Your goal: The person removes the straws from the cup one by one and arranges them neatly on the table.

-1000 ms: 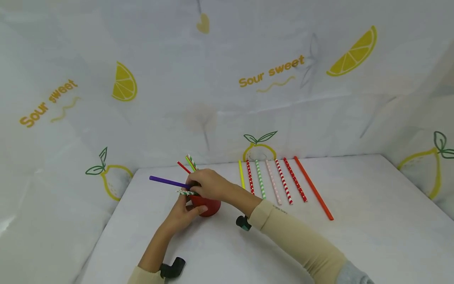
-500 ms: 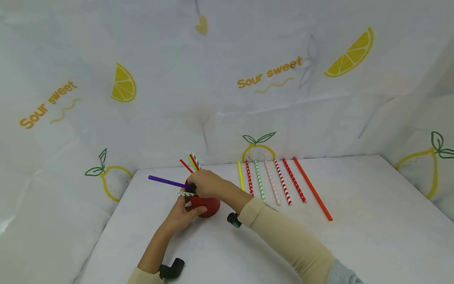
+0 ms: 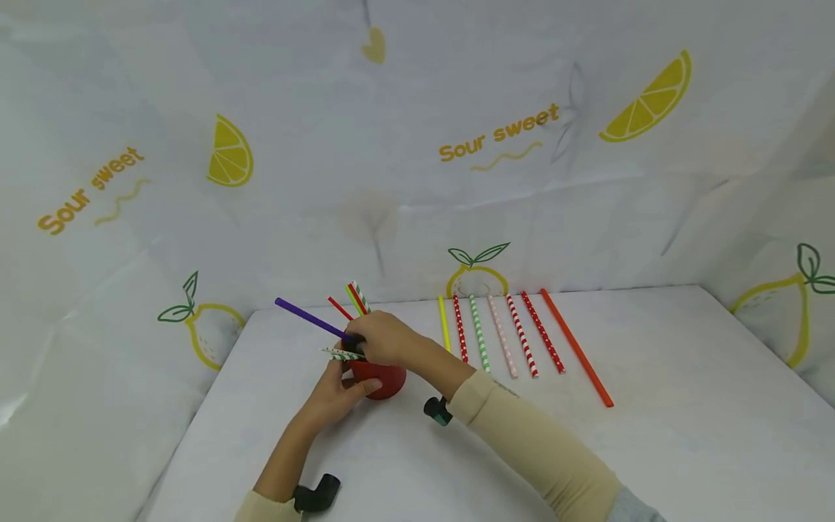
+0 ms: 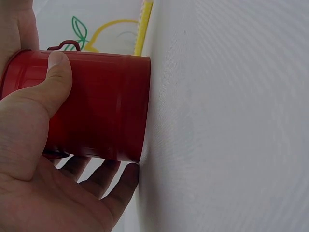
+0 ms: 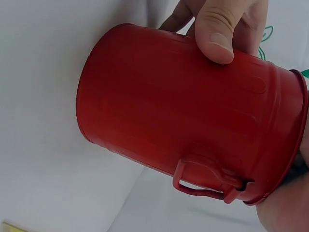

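Red can (image 3: 386, 382) is placed on left half of white table (image 3: 691, 449), inside left and back edges; white surface is seen in front of it and right of the straw row (image 3: 501, 336). Can is gripped by left hand (image 3: 335, 399), thumb laid across its side. Right hand (image 3: 386, 338) is angled down at can's mouth; fingertips hidden, grip cannot be told. Purple straw (image 3: 309, 317) is leaned out leftward.
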Demonstrator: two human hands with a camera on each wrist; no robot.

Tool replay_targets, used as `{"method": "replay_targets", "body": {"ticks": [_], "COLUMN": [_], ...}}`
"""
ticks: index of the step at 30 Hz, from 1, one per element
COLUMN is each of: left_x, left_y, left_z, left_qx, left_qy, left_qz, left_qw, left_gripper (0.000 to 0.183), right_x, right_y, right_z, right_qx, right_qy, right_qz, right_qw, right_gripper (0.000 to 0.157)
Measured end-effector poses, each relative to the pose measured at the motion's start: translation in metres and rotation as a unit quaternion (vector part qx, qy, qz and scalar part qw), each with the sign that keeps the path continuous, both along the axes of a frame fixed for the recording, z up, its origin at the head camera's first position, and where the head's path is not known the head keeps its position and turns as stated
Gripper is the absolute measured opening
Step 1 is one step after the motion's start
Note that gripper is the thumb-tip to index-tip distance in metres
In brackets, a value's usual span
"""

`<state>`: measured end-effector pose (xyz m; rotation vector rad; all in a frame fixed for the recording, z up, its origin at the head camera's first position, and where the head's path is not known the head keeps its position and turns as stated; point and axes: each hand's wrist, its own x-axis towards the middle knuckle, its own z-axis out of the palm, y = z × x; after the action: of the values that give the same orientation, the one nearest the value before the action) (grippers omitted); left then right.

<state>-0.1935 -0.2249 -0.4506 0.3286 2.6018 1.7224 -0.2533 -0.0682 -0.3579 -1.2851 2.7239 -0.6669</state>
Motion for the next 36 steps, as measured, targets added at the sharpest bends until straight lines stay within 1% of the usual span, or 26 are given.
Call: {"method": "replay_targets", "body": {"ticks": [2,5,9,12,17,19,22,27,31,36], "left_x": [0.000,0.000,0.001,0.001,0.000,0.000,-0.001,-0.002,-0.002,-0.001], "left_y": [0.000,0.000,0.000,0.000,-0.002,-0.002,-0.003,-0.003,-0.003,-0.001], "left_z": [0.000,0.000,0.000,0.000,-0.001,-0.002,-0.002,-0.001,0.000,-0.002], "left_qx": [-0.001,-0.006,-0.011,-0.011,-0.005,0.002,0.010,0.012,0.012,0.005], "left_qy": [0.004,0.000,-0.008,-0.008,-0.002,0.003,0.014,0.032,0.027,0.010], "left_qz": [-0.003,0.001,0.008,0.010,0.007,-0.001,-0.012,-0.022,-0.016,0.005], "left_qw": [1.0000,1.0000,0.9999,0.9999,1.0000,1.0000,0.9998,0.9991,0.9994,0.9999], "left_gripper": [0.082,0.084,0.088,0.091,0.093,0.092,0.091,0.091,0.089,0.089], "right_x": [0.000,0.001,0.003,0.005,0.008,0.009,0.010,0.011,0.013,0.014], "right_y": [0.001,0.003,0.004,0.005,0.007,0.009,0.013,0.022,0.030,0.040], "right_z": [-0.002,-0.004,-0.007,-0.008,-0.010,-0.011,-0.011,-0.007,0.000,0.007], "right_qx": [-0.010,-0.026,-0.054,-0.078,-0.105,-0.119,-0.156,-0.233,-0.272,-0.309], "right_qy": [0.008,0.014,0.021,0.028,0.036,0.040,0.045,0.033,0.015,0.004], "right_qz": [0.002,-0.002,-0.008,-0.009,-0.009,-0.009,-0.010,-0.009,-0.004,-0.003], "right_qw": [1.000,1.000,0.998,0.997,0.994,0.992,0.987,0.972,0.962,0.951], "right_gripper": [0.010,0.009,0.012,0.013,0.010,0.010,0.008,0.006,0.008,0.010]}}
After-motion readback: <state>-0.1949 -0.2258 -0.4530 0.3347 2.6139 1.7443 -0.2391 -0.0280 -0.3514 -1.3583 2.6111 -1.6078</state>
